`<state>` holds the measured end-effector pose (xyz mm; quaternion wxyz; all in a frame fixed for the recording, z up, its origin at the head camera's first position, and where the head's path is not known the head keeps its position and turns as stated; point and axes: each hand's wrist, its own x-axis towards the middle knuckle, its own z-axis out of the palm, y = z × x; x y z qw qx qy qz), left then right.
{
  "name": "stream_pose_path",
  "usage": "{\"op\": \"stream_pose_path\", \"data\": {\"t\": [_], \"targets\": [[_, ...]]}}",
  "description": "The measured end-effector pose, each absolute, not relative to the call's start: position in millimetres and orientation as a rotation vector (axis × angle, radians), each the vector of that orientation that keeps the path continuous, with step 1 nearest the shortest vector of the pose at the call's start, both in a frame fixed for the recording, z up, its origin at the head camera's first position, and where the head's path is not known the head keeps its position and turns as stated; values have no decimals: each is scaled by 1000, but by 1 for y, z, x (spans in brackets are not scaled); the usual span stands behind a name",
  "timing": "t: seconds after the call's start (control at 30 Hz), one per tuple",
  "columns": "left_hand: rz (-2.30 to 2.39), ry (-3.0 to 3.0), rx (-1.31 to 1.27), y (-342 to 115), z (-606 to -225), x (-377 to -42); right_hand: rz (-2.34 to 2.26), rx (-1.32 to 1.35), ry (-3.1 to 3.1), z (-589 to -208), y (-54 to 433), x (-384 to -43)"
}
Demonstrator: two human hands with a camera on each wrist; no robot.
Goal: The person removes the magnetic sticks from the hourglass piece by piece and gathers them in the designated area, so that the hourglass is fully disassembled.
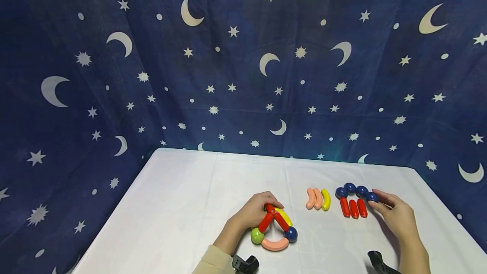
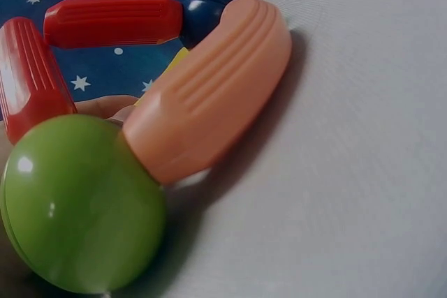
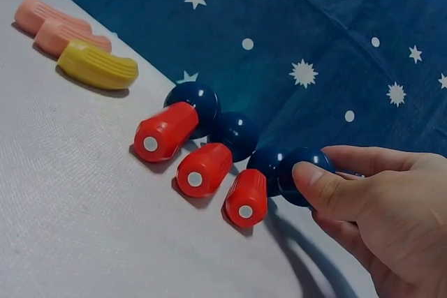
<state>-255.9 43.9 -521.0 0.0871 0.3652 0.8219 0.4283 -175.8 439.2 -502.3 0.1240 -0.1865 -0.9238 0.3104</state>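
My left hand [image 1: 249, 210] grips an assembled ball-and-rod toy frame around its top and left side. The frame has straight red rods [image 2: 115, 20], a green ball [image 2: 84, 204], a blue ball [image 1: 291, 234], a curved peach rod [image 2: 213, 88] along the front and a curved yellow rod [image 1: 283, 217] behind. My right hand [image 1: 397, 212] pinches a blue ball [image 3: 305, 176] between thumb and fingers, at the right end of a row of blue balls [image 1: 349, 187]. In front of that row lie three red rods [image 1: 353, 209] with pale round ends.
Left of the blue balls, two curved peach rods [image 1: 310, 198] and a curved yellow rod [image 1: 326, 200] lie side by side. Everything rests on a white-covered table [image 1: 190, 193]. A dark blue cloth [image 1: 243, 71] with moons and stars hangs behind.
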Motion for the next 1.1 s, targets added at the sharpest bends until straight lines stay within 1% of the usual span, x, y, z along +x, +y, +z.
{"op": "stream_pose_path", "data": {"t": [0.37, 0.6, 1.1], "targets": [[1277, 2446, 1073, 44, -521, -256, 937, -644, -2736, -508, 443, -180], [1268, 2456, 1077, 44, -523, -257, 930, -633, -2761, -514, 445, -182], [1260, 2464, 1096, 44, -522, -257, 908, -583, -2772, -513, 443, -183]]}}
